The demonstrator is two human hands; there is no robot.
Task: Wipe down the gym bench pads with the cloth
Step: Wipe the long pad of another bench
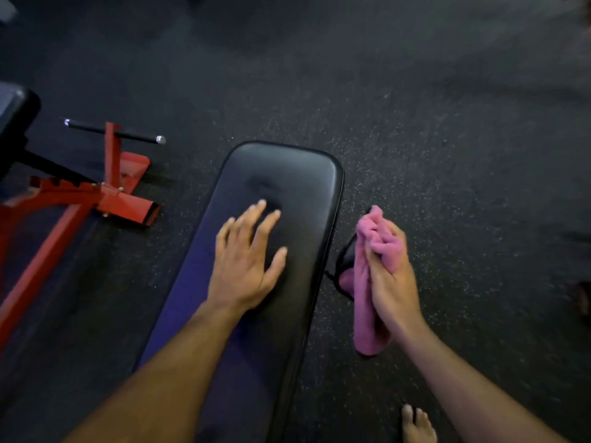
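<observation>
- Your left hand (244, 260) lies flat with fingers spread on the long black padded vinyl bench pad (287, 187), holding nothing.
- Your right hand (388, 276) grips the bunched pink terry cloth (364, 314) just right of the pad, off its surface, with a tail hanging down.
- That hanging tail could catch on the black frame part (343, 260) beside the pad.
- A loose bunch may skip patches of the pad.
- No containers are in view.

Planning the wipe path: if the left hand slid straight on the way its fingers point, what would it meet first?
Nothing but pad: the left hand lies flat on the bench pad, fingers aimed at its rounded far end. Beyond that edge, only floor shows.
</observation>
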